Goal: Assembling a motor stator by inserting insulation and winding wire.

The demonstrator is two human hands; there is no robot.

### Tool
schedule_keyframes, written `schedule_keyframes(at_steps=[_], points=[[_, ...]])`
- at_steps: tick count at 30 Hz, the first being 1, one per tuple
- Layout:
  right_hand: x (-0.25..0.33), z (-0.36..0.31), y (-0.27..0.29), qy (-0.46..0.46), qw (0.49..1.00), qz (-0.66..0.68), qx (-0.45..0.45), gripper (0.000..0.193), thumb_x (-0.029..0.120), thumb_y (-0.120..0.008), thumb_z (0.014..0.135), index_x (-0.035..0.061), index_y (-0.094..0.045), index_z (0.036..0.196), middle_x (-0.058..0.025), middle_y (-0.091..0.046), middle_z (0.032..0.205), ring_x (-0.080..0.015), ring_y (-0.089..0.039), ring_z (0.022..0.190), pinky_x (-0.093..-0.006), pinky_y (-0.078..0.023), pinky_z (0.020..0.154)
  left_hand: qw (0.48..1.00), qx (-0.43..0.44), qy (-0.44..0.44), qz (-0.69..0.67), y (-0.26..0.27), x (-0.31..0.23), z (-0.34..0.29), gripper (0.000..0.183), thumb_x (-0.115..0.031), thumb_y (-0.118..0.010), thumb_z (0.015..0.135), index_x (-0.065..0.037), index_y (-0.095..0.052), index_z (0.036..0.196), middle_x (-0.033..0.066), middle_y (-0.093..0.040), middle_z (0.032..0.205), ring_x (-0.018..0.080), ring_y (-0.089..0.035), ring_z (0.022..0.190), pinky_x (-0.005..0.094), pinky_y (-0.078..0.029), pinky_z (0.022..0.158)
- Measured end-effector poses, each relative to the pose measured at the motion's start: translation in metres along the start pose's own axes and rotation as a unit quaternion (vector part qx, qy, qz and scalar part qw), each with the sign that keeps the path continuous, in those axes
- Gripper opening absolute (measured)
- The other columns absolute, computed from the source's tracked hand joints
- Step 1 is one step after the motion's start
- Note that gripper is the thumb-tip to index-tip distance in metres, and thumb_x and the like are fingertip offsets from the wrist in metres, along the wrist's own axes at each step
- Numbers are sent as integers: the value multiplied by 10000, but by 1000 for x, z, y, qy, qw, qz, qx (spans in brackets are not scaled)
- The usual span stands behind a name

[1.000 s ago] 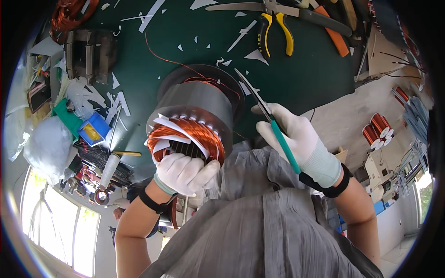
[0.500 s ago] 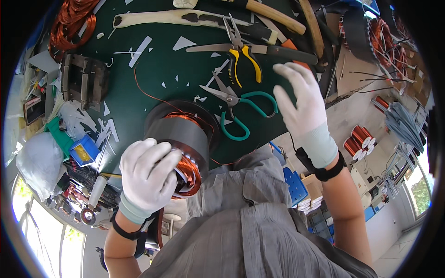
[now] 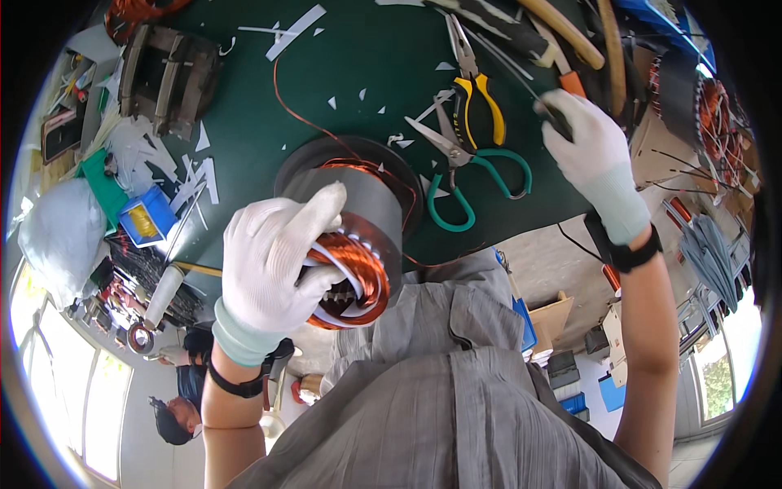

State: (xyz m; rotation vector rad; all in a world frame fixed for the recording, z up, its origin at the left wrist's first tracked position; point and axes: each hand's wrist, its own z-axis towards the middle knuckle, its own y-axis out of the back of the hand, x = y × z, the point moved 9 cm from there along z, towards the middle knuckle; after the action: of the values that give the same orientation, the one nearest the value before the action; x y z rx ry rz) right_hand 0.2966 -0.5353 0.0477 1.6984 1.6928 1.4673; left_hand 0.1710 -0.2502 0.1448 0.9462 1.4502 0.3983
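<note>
Stator (image 3: 358,220) is grasped at its copper end by the left hand (image 3: 273,253); a dark tool (image 3: 552,121), at 2 o'clock beyond the scissors (image 3: 464,175), is clenched in the right hand (image 3: 593,159).

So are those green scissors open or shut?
Open: the green scissors lie on the green mat with blades spread apart and handles splayed, beside yellow pliers.

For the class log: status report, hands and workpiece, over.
Left hand gripping grey metal motor stator with copper windings. Right hand on a dark tool handle. Green-handled scissors lie between.
</note>
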Motion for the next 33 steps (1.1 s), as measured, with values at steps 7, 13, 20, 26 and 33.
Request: schedule_keyframes(at_steps=[7, 13, 20, 26, 33], points=[[11, -111, -19, -268, 872, 363, 187, 260, 212, -515, 1051, -7, -632, 1130, 22, -584, 791, -67, -535, 733, -232, -451, 675, 997, -60, 43, -5, 4, 11, -16, 717, -274, -834, 677, -53, -659, 1336, 0, -733, 995, 250, -653, 924, 414, -489, 881], [106, -110, -43, -178, 806, 509, 244, 366, 159, -439, 1096, -17, -601, 1374, -47, -671, 797, -103, -662, 730, -261, -544, 715, 993, -76, 85, -21, 3, 20, -24, 722, -297, -857, 656, -57, -676, 1313, -7, -728, 996, 241, -644, 935, 402, -464, 903], [149, -52, -30, 61, 856, 383, 343, 262, 75, -551, 1037, -34, -661, 1248, -143, -698, 945, -252, -685, 813, -347, -551, 758, 995, -53, 78, -38, 2, 25, -17, 644, -335, -832, 627, -69, -728, 1205, 24, -717, 943, 256, -648, 834, 407, -494, 778], [154, -45, -43, -76, 840, 391, 368, 153, 63, -607, 990, -2, -703, 1091, -128, -636, 854, -293, -661, 803, -383, -518, 731, 993, 21, 98, -56, -3, 24, -18, 685, -149, -818, 637, 7, -645, 1282, 42, -725, 965, 268, -577, 994, 407, -467, 911], [168, -48, -54, -178, 740, 467, 450, 406, 2, -498, 1029, -26, -595, 1422, -60, -716, 830, -103, -697, 731, -243, -543, 651, 994, -37, 89, -51, 0, 29, -12, 504, -274, -735, 619, -59, -754, 1075, 12, -688, 832, 218, -607, 685, 362, -477, 616]])
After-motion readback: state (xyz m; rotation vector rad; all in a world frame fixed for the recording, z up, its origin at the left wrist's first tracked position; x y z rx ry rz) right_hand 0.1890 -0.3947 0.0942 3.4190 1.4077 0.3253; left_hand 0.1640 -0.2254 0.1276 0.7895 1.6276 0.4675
